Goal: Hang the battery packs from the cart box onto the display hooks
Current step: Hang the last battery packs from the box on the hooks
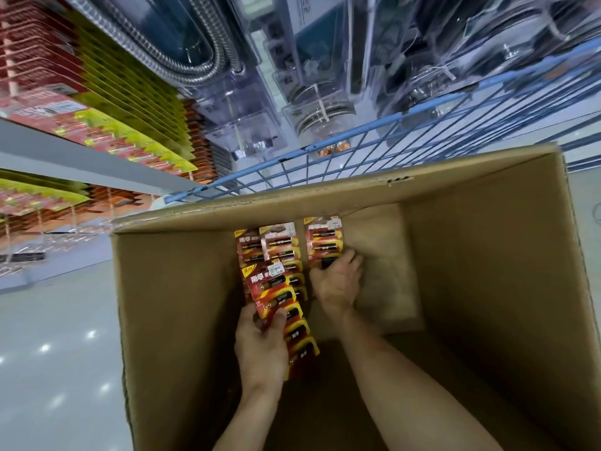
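Note:
Both my arms reach down into a deep cardboard box (487,255). Red-and-yellow battery packs (294,307) lie in an overlapping row on its floor, left of the middle. My left hand (260,346) grips a few battery packs (270,288) at their lower edge, lifted slightly above the row. My right hand (338,281) curls its fingers around the near end of another battery pack (323,242) lying at the far side of the box. The display (97,102) at upper left carries rows of hanging red and yellow battery cards.
The box sits in a blue wire cart (374,148). Clear blister packs with metal hoses (208,60) hang beyond the cart. A grey shelf rail (81,161) runs between the display rows at left. Shiny floor (58,336) lies left of the box.

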`<state>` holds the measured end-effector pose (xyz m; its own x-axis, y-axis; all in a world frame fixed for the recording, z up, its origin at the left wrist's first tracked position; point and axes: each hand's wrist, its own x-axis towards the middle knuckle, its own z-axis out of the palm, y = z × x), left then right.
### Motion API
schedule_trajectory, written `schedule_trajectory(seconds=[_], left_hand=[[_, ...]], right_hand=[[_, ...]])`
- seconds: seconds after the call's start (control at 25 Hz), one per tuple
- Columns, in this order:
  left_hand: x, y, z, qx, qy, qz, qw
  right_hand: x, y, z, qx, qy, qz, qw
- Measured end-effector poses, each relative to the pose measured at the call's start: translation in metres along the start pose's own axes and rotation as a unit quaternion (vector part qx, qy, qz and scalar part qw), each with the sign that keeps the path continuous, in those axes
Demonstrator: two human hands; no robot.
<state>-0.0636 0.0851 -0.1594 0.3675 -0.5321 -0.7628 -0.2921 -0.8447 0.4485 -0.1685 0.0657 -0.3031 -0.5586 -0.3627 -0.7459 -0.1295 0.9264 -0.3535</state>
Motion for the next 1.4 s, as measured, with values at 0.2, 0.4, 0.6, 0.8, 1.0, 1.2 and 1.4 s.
schedule_trajectory(seconds=[0.2,0.4,0.6,0.8,1.0,1.2,1.4], left_hand=[[0.001,-0.004,-0.015,0.002,0.011,-0.022,1.000],[-0.018,0.008,-0.033,-0.036,-0.035,-0.023,0.998],[-0.068,0.047,-0.074,-0.044,-0.140,0.064,0.987],[-0.126,0.080,-0.127,-0.092,-0.152,0.134,0.975],[-0.164,0.109,-0.193,-0.154,-0.160,0.214,0.951],[-0.173,0.119,-0.270,-0.217,-0.144,0.277,0.925],[-0.167,0.101,-0.368,-0.321,-0.126,0.284,0.895]], right_hand=[[0.011,0.008,0.004,0.050,0.011,0.001,0.999],[-0.009,0.012,-0.013,0.202,-0.091,-0.001,0.975],[-0.090,0.003,-0.106,0.247,-0.158,-0.018,0.956],[-0.178,-0.008,-0.195,0.259,-0.193,-0.087,0.942],[-0.251,-0.046,-0.242,0.307,-0.245,-0.155,0.907],[-0.326,-0.104,-0.239,0.341,-0.299,-0.215,0.865],[-0.409,-0.158,-0.185,0.314,-0.336,-0.262,0.848]])
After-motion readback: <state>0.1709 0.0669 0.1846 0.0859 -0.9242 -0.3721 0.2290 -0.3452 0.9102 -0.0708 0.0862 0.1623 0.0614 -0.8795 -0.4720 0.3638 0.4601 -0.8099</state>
